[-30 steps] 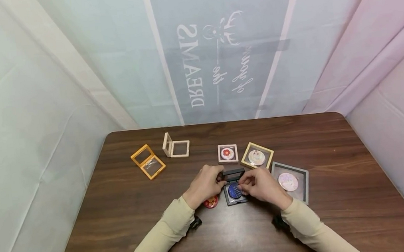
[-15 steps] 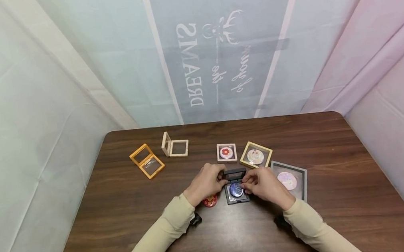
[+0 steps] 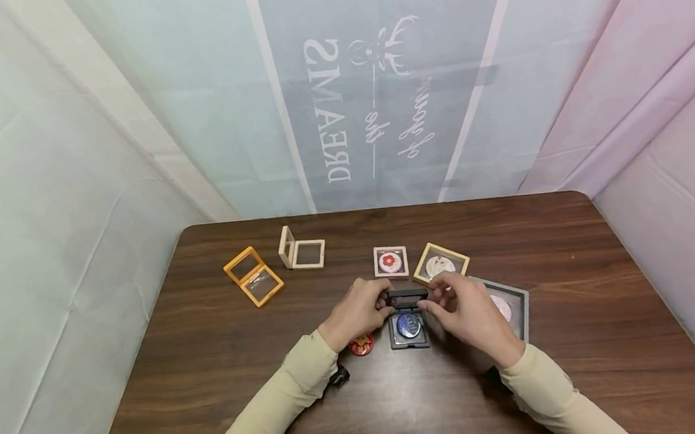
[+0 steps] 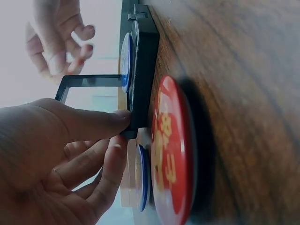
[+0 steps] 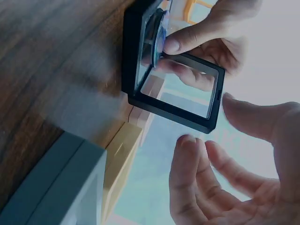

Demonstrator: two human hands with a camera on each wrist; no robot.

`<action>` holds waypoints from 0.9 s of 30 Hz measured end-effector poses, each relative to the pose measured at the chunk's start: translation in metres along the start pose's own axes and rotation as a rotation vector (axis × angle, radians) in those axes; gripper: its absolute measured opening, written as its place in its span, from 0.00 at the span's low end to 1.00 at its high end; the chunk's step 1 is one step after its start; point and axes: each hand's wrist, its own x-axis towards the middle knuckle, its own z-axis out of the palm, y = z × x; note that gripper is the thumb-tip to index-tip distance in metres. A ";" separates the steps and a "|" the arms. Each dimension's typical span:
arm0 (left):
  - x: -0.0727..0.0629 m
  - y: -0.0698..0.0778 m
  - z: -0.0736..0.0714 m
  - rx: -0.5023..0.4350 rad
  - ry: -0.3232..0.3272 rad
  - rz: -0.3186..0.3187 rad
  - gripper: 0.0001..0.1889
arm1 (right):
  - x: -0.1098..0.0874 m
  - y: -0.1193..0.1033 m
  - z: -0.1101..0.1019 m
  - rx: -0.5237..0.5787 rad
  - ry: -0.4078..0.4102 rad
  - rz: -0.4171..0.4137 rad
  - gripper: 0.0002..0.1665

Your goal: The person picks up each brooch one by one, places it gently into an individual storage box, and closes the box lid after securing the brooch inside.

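Black case (image 3: 398, 343): between grips. Left grip (image 3: 361, 312) pinches it; right grip (image 3: 469, 311) is spread at the raised lid (image 3: 407, 294). Judged done: blue badge (image 3: 409, 325) inside, three filled cases (image 3: 516, 304) near right grip. Remaining: lid closure; red badge (image 3: 361, 344) beside left grip; open cases (image 3: 310, 253) beyond.

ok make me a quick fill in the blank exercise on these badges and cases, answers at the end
1. The round badge inside the open black case is mostly ____.
2. The loose badge near the left hand is ____ and yellow.
3. In the head view, the cream case stands to the ____ of the orange case.
4. The pink case holds a patterned badge showing a red ____.

Missing words: blue; red; right; flower.
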 end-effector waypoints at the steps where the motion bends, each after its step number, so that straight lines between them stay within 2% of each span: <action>1: -0.001 0.001 0.000 -0.007 0.002 0.001 0.09 | 0.000 0.000 0.000 0.005 0.011 -0.014 0.13; 7: -0.009 0.005 -0.002 -0.101 0.014 0.004 0.17 | 0.005 0.004 -0.001 0.017 0.011 -0.073 0.12; 11: -0.018 0.011 -0.002 -0.161 0.001 -0.019 0.26 | 0.006 0.008 -0.002 0.006 0.004 -0.097 0.09; 17: -0.028 0.018 0.000 -0.084 -0.017 -0.045 0.40 | 0.006 0.011 -0.002 0.017 0.012 -0.127 0.09; 22: -0.033 0.020 0.005 -0.023 -0.001 -0.035 0.44 | 0.005 0.011 -0.001 0.033 -0.005 -0.141 0.09; 27: -0.035 0.021 0.010 0.024 0.020 -0.025 0.43 | 0.002 0.012 0.000 0.045 -0.038 -0.152 0.09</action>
